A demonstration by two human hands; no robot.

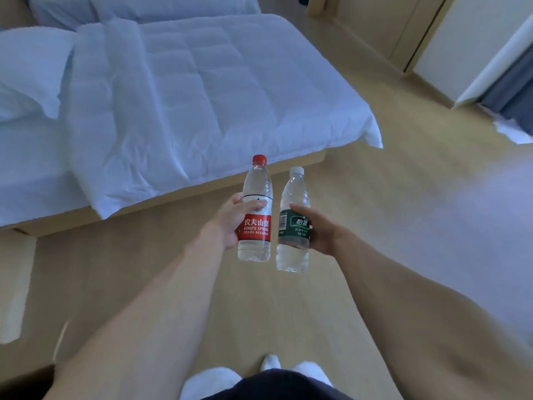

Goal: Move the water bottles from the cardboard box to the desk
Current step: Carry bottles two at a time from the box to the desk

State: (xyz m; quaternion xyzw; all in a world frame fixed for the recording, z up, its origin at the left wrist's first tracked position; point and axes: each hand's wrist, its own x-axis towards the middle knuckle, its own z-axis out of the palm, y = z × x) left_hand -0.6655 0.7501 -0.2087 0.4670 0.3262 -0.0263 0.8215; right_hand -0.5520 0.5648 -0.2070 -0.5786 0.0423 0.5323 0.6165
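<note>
While left fingers [230, 223] grip the "NONGFU SPRING" bottle [255, 215], right fingers [314, 226] grip the green-labelled bottle [292, 226].

The clear plastic water bottle with a red cap [255, 215] carries a red label reading "农夫山泉" and "NONGFU SPRING". The clear plastic bottle with a white cap [294, 223] has a dark green label reading "怡寶" beside a barcode; its smaller print is illegible.
</note>
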